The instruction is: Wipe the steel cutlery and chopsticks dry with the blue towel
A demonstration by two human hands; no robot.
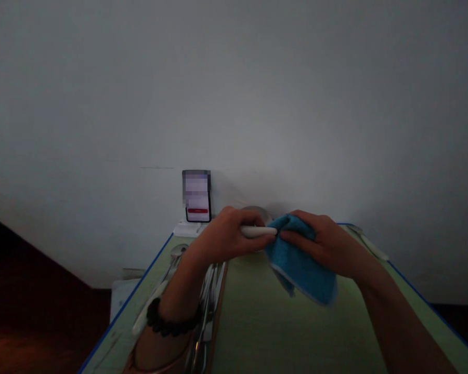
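Above the green tabletop point(296, 332), my left hand point(224, 236) is closed round the white handle point(253, 231) of a utensil. My right hand point(327, 241) grips a blue cloth point(304, 270), pinching it by the thumb and fingers while a loose part hangs down. The handle's right tip meets the cloth. Whatever end of the utensil the cloth may wrap, I cannot see it, so its kind is unclear. Part of a round greyish thing point(259, 210) shows behind my hands.
At the back left a phone point(197, 197) stands on a white stand point(187, 228). Several metal pieces of cutlery point(208, 306) lie near my left forearm, beside a large spoon point(178, 250). Another white-handled utensil point(374, 248) lies at the right edge. A wall point(257, 104) rises behind.
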